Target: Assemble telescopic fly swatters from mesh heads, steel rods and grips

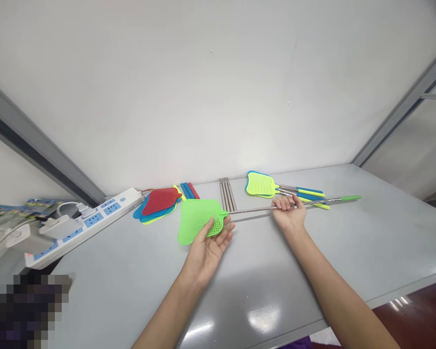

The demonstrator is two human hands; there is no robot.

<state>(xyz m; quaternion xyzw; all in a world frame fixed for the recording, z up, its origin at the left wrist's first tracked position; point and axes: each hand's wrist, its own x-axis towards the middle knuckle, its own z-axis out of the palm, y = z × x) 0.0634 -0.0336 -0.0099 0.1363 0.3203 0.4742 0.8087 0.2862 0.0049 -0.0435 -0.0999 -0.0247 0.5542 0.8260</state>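
A green fly swatter [196, 218] with an extended metal rod and a green grip is held across the table by both hands. My left hand [212, 242] pinches the lower edge of its perforated head, thumb on top and fingers beneath. Farther along, my right hand [289, 212] has its fingers closed around the rod. Behind the right hand lie several swatters with rods and grips, a yellow swatter [260, 185] on top of a blue one. Loose metal rods [227, 194] rest behind the swatter's neck. Left of them are blue and red grips [191, 190].
A pile of loose swatter heads, a red head [162, 200] uppermost, lies at the left. Beside it runs a white power strip [119, 206] with plugs and cables. A wall [218, 97] rises behind the grey table [349, 242]. Something pixelated covers the lower left corner.
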